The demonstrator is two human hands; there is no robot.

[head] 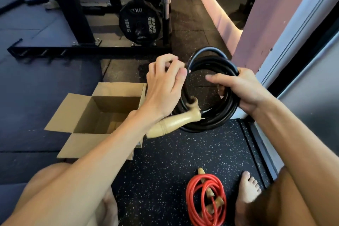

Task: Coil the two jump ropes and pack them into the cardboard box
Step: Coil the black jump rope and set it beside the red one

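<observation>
A gym floor (165, 161) of black speckled rubber, with a weight plate (140, 24) hung on a rack behind. The black jump rope (211, 121) is held up in the air as a coil of several loops. The right hand (245, 90) is clamped round the coil's right side, forefinger stretched across the opening. The left hand (163, 88) has its fingers curled and pinches a strand at the upper left. One wooden handle (172, 123) hangs off the coil's lower left, under the left wrist. The cardboard box (67, 113) stands open on the floor to the left, nothing visible in it. The red jump rope (192, 194) lies coiled on the floor by the right foot.

The risk I see is the stiff loops springing open if either hand slackens on the way to the box. The dangling handle could also catch a flap and drag the coil apart.
</observation>
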